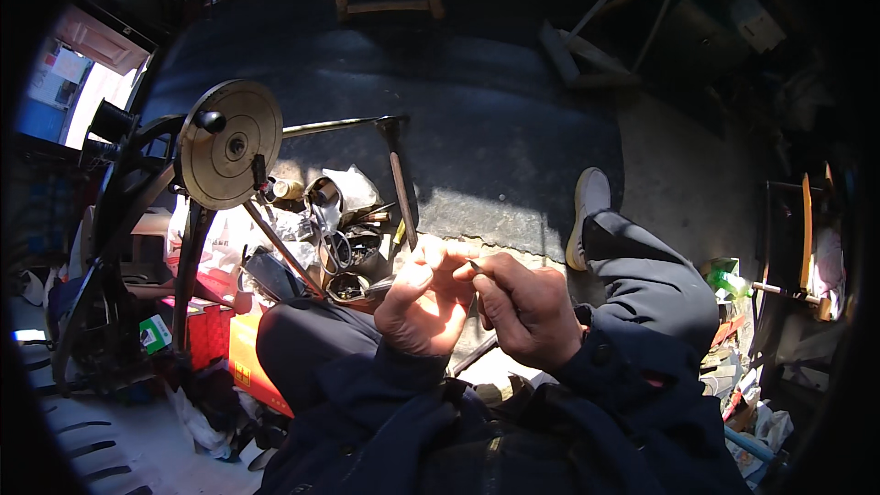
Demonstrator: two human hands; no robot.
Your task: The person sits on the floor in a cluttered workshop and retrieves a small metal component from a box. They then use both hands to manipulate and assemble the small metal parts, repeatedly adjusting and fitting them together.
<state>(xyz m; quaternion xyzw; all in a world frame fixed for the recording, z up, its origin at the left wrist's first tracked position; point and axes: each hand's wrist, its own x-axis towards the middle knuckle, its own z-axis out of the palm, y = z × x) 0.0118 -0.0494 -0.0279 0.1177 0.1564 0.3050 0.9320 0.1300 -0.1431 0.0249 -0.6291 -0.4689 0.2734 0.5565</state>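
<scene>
In front of my lap both hands meet, fingertips close together. My right hand [530, 312] pinches a small dark pointed piece [474, 267] between thumb and forefinger; it is too small to name. My left hand [414, 307] has its sunlit palm turned partly up, its fingers curled in toward the same spot. Whatever lies between the left fingertips cannot be made out. Beyond the left hand stands a dark metal machine with a round disc wheel [231, 144] and a rod-like handle on it.
Left of my knees, tools, cables and bags fill an open heap [344, 238]. An orange box [257, 362] and a red box [209, 335] sit beside my left leg. A wooden stool [385, 6] stands far ahead on the dark floor mat [486, 110]. My shoe [591, 211] rests ahead right.
</scene>
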